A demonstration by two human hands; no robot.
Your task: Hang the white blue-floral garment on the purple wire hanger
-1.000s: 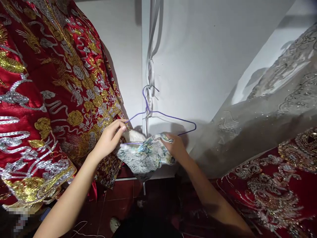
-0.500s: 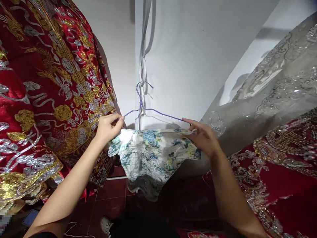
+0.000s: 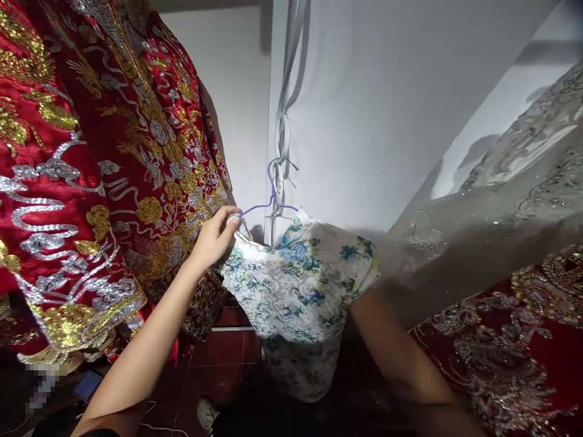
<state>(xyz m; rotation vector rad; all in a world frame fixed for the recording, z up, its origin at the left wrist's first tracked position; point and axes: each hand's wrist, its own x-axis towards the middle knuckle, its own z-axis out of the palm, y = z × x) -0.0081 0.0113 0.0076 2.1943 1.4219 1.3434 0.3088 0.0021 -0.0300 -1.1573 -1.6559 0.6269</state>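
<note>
A white short-sleeved top (image 3: 300, 285) with blue, green and yellow flowers hangs on a thin purple wire hanger (image 3: 286, 207). The hanger's hook is caught on a white ring (image 3: 283, 136) of a hanging strap. My left hand (image 3: 216, 238) is closed, thumb and finger pinching the hanger's left arm and the edge of the top's neckline. The right shoulder of the top lies over the hanger's right arm. My right forearm (image 3: 401, 352) reaches up behind the right sleeve; that hand's fingers are hidden by the cloth.
Red garments (image 3: 150, 152) with gold and silver embroidery hang close on the left. On the right are a sheer silver beaded gown (image 3: 492, 212) and a red beaded dress (image 3: 537, 340). A white wall (image 3: 364, 121) stands ahead; below is red tiled floor (image 3: 216, 364) with a cable.
The right side of the top has been lifted over the hanger's right arm, covering it. My right hand has gone from the hanger's right end to behind the sleeve. The view has shifted slightly left.
</note>
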